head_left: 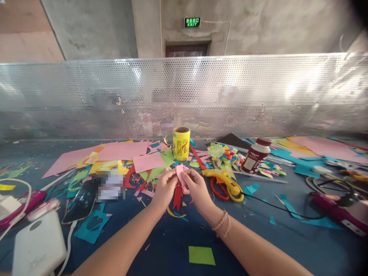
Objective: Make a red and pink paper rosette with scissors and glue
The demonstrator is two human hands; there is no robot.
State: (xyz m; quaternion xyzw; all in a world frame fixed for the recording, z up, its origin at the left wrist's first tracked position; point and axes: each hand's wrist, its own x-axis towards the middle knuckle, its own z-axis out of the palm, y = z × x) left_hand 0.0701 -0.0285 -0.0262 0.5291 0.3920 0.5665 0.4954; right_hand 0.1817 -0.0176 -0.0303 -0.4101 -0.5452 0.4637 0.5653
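My left hand (164,188) and my right hand (199,188) meet near the middle of the table, fingertips pinched. Between them is a small folded piece of pink paper (180,174), held from both sides. Just below the fingers shows a red paper strip (177,200) with a notched end; whether it is joined to the pink paper I cannot tell. Behind my hands stands a yellow tape roll (181,145), upright. Right of my right hand lie a yellow glue gun (222,177) and red-handled scissors (220,188).
A brown bottle (255,157) leans at the right, beside colourful paper scraps (218,150). Pink sheets (123,150) lie at back left. A phone (82,201), a white power bank (39,247) and cables are at left. A green paper rectangle (201,255) lies in front. A perforated metal screen (184,96) closes the back.
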